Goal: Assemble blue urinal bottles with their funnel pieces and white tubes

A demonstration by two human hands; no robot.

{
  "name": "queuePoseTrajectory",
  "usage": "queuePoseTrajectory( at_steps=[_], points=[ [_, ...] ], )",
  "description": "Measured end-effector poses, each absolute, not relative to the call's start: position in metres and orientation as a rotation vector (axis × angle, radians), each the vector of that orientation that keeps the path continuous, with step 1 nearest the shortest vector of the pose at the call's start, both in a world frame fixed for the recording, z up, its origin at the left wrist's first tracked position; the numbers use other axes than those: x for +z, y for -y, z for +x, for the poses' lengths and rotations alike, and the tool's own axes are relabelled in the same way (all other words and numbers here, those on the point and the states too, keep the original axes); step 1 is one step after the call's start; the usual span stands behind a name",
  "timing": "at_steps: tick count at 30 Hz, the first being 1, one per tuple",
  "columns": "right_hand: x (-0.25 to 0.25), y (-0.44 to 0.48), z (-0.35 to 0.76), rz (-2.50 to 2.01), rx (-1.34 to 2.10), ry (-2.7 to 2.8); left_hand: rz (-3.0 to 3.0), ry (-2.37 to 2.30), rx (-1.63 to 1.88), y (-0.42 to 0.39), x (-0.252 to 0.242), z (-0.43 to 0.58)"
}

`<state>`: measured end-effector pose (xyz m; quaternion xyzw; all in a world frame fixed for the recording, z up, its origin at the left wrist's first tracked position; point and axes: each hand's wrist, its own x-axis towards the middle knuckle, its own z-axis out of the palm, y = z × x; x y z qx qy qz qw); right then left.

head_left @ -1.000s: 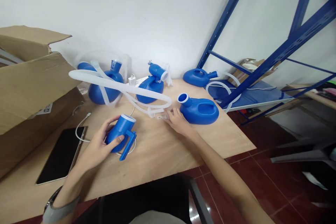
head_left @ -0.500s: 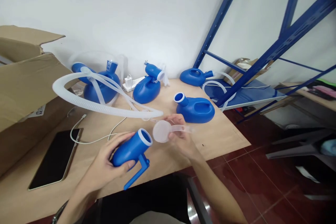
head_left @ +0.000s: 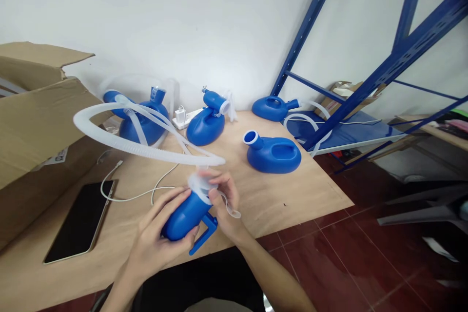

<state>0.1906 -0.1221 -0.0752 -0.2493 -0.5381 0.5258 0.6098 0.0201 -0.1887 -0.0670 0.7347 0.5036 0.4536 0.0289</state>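
My left hand (head_left: 161, 234) is wrapped round a blue plastic funnel piece (head_left: 186, 214) with a handle (head_left: 204, 239), held above the near edge of the wooden table (head_left: 256, 200). With pinched fingers, my right hand (head_left: 223, 200) presses a translucent cap (head_left: 199, 186) onto the white rim of that piece. The cap is joined to a long white corrugated hose (head_left: 120, 144) that loops away to the left.
A blue urinal bottle (head_left: 273, 155) lies right of my hands, and other blue bottles (head_left: 206, 124) with tubing stand along the wall. A tablet (head_left: 78, 222) with a white cable lies at left beside an open cardboard box (head_left: 32, 117). Blue shelving (head_left: 365, 87) rises at right.
My right hand picked the translucent cap off the table and brought it onto the mouth of the blue piece. My left hand lifted that piece toward me.
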Motion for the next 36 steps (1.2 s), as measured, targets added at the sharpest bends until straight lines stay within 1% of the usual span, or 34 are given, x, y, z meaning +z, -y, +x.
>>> queuePoseTrajectory(
  at_steps=[2,4,7,11,16,18,21,24,26,28,31,34,36],
  points=[
    [-0.076,0.123,0.196,-0.568,1.173,1.382,2.284,-1.568,1.449,0.189,-0.067,0.023],
    [-0.077,0.122,0.202,-0.558,1.061,1.535,2.297,-1.597,1.527,0.189,-0.066,0.025],
    [-0.077,0.120,0.209,-0.450,0.955,1.705,2.392,-1.593,1.574,0.191,-0.063,0.025],
    [-0.080,0.119,0.206,-0.370,0.874,1.737,2.457,-1.607,1.590,0.195,-0.058,0.026],
    [-0.076,0.122,0.199,-0.440,0.851,1.744,2.388,-1.730,1.669,0.197,-0.051,0.035],
    [-0.071,0.119,0.200,-0.432,0.890,1.792,2.358,-1.766,1.703,0.194,-0.051,0.037],
    [-0.067,0.111,0.207,-0.394,1.059,1.849,2.218,-1.831,1.747,0.190,-0.055,0.036],
    [-0.069,0.104,0.219,-0.347,1.304,1.894,1.973,-1.875,1.668,0.190,-0.065,0.029],
    [-0.072,0.104,0.227,-0.334,1.392,1.862,1.828,-1.908,1.623,0.192,-0.071,0.023],
    [-0.073,0.108,0.234,-0.405,1.335,1.800,1.738,-1.931,1.619,0.193,-0.078,0.019],
    [-0.075,0.117,0.238,-0.542,1.095,1.799,1.669,-1.910,1.576,0.195,-0.084,0.017],
    [-0.077,0.125,0.237,-0.557,0.906,1.918,1.650,-1.946,1.538,0.194,-0.088,0.020],
    [-0.078,0.127,0.233,-0.533,0.878,1.940,1.677,-1.987,1.551,0.194,-0.088,0.022]
  ],
)
